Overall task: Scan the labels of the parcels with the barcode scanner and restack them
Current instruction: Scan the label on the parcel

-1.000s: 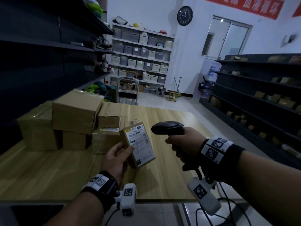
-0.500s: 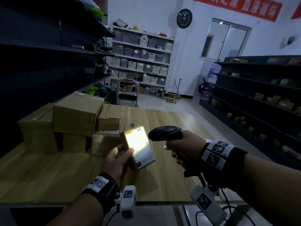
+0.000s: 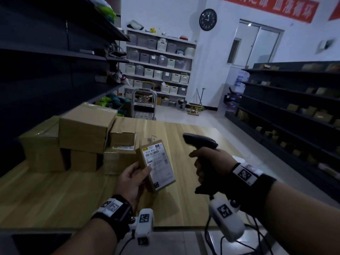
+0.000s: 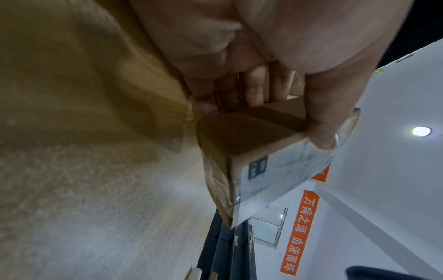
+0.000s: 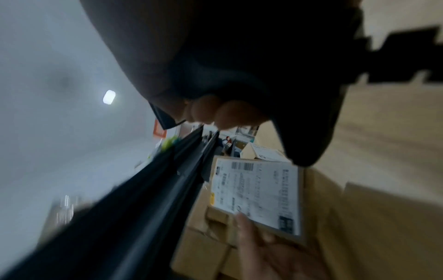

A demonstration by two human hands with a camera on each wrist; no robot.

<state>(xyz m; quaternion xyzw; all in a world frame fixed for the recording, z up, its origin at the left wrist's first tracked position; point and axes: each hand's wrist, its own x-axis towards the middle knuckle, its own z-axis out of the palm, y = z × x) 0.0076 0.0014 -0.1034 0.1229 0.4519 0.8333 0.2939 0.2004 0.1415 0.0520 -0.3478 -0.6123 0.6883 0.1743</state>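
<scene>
My left hand [image 3: 135, 176] grips a small flat cardboard parcel [image 3: 156, 165] above the wooden table [image 3: 55, 196], its white barcode label [image 3: 159, 163] tilted up towards me. The thumb lies on the label's edge, the fingers behind the parcel [image 4: 242, 136]. My right hand [image 3: 207, 161] grips the handle of a black barcode scanner [image 3: 199, 141], held to the right of the parcel with its head pointing left. The label [image 5: 256, 191] shows in the right wrist view below the scanner [image 5: 287, 94]. A stack of brown parcels [image 3: 82, 137] stands at the table's left.
Dark shelving [image 3: 46, 61] runs along the left, close behind the stack. Another dark rack [image 3: 294, 116] with small boxes lines the right. A trolley [image 3: 144, 105] stands beyond the table's far edge. A cable [image 3: 257, 242] hangs from my right wrist.
The scanner's bright light on the label half a second ago has gone out. The scanner has lifted and drawn away to the right. The parcel stays in my left hand.
</scene>
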